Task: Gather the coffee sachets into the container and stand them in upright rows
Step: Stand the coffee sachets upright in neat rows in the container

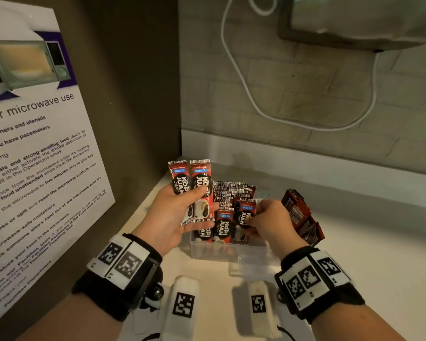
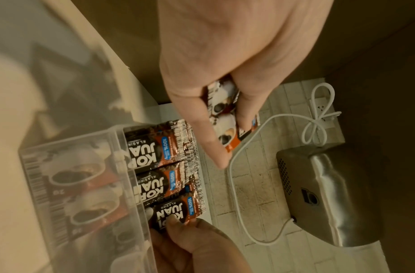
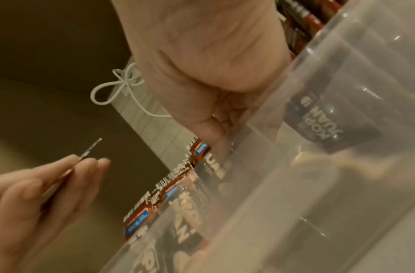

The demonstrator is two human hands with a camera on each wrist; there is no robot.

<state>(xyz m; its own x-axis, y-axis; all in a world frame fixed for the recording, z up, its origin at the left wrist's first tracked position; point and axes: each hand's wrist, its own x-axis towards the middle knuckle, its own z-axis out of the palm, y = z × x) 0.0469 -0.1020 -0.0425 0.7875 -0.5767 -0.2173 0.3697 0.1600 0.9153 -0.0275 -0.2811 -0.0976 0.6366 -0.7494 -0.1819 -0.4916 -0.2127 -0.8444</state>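
1. On the pale surface (image 1: 354, 254), in the corner by the wall, a clear plastic container (image 1: 228, 252) is sitting w/ coffee sachets (image 1: 221, 227) standing upright inside, labels facing the person, more rows packed behind.
2. Left hand (image 1: 167, 215) is hovering above the container's left edge, thumb over the front, fingers (image 3: 84, 171) behind; it is gripping two sachets (image 1: 194, 190) side by side, upright, labels toward the head cam.
3. Right hand (image 1: 271, 222) is reaching into the container's right part, fingers curled, pinching the top of one sachet (image 2: 171, 214) standing at the front; thumb pressing on its label per left wrist view.
4. Loose pile of sachets (image 1: 301, 215) is lying just beside the container, right side, on the surface, tilted and overlapping.
5. Container's lid (image 1: 253, 265) appears to be lying near the front wall; blurred, can't confirm.
6. Microwave-use notice (image 1: 35, 168) is hanging on the left wall.
7. White cable (image 1: 246, 94) is looping down the tiled back wall, running to a metal appliance (image 1: 359, 18) mounted above.
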